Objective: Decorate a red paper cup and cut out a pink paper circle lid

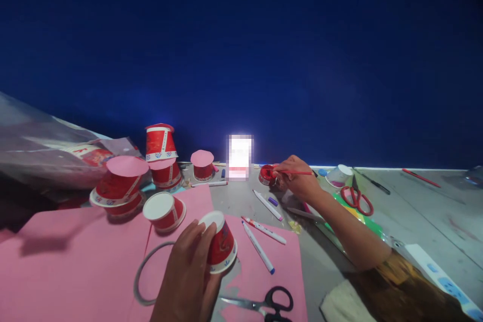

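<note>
My left hand (192, 256) is closed around a red paper cup (222, 245) with a white base, turned upside down and tilted a little. In my right hand (296, 176) is a thin red-handled brush (302, 172), pinched between the fingers. Its working end is at a small open jar of red paint (267, 176); the hand hides whether the tip is inside. Beside the left hand, another upside-down red paper cup (163, 212) stands on pink paper (94, 241). A grey ring (138, 276) lies partly behind that hand.
Several red cups topped with pink discs (127, 166) stand at the left, some stacked. Markers (258, 246) and black-handled scissors (279, 302) lie in front. Red-handled scissors (356, 198), a white cup (339, 175) and a power strip (441, 279) are at the right. A bright pixelated screen (240, 156) stands behind.
</note>
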`<state>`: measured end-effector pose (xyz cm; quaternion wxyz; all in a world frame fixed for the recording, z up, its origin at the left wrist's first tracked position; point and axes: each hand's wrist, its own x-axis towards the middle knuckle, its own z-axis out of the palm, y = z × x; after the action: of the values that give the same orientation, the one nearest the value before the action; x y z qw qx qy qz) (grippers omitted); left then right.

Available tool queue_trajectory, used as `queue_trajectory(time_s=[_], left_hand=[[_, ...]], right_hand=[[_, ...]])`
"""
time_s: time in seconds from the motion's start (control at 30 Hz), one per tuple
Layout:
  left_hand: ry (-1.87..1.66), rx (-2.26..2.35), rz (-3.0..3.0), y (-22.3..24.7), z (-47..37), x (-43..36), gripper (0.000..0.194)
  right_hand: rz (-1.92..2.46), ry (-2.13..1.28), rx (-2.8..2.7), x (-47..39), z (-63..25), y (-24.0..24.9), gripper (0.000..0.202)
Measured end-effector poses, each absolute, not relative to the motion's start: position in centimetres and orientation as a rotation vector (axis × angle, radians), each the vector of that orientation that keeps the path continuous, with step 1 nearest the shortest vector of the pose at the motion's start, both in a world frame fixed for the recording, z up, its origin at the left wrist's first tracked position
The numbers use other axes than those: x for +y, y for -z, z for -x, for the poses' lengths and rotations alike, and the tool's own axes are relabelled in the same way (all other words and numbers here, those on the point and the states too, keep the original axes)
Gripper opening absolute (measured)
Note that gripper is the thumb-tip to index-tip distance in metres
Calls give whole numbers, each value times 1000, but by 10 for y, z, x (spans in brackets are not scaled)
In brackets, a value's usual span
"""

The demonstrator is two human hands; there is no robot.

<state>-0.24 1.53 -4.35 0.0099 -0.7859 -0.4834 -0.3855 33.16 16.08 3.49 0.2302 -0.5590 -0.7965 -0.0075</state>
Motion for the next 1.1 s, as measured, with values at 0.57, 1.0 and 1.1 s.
queue_trajectory(time_s=[0.57, 1.0, 1.1], left_hand=[[1193, -1490, 2446, 44, 4, 17, 63], [1115, -1435, 2458, 45, 8, 19, 69], [1102, -1454, 2454, 44, 8, 19, 68]], right_hand=[[1695, 73, -2161, 175, -335, -48, 17], [1945, -31, -1953, 194, -337, -54, 27], [1993, -20, -1935, 201, -338, -53, 28]])
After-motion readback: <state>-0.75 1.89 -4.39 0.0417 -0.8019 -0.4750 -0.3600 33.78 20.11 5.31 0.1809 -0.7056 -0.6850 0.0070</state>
